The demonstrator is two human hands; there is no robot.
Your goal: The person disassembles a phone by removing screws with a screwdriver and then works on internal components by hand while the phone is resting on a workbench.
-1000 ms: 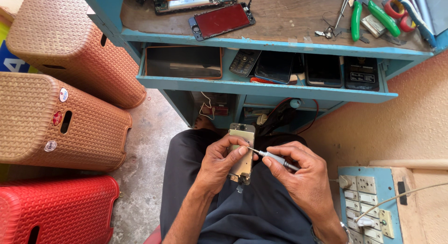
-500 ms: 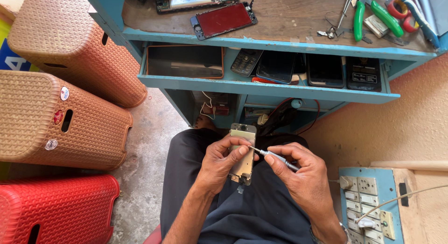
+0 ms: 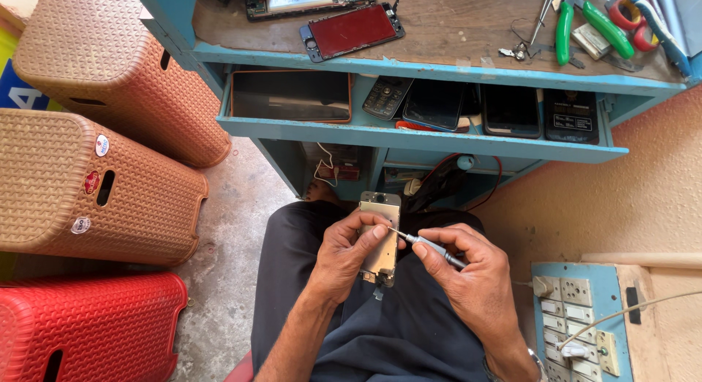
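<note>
Over the lap, the left hand (image 3: pixel 344 254) grips an opened phone frame (image 3: pixel 380 236) upright, while the right hand (image 3: pixel 468 276) pinches a thin screwdriver (image 3: pixel 428 244), tip touching the frame. Farther off, a blue workbench (image 3: pixel 409 67) carries a red-faced screen (image 3: pixel 352 29) and green-handled pliers (image 3: pixel 585 24). Woven plastic stools (image 3: pixel 88 177) stack at left.
</note>
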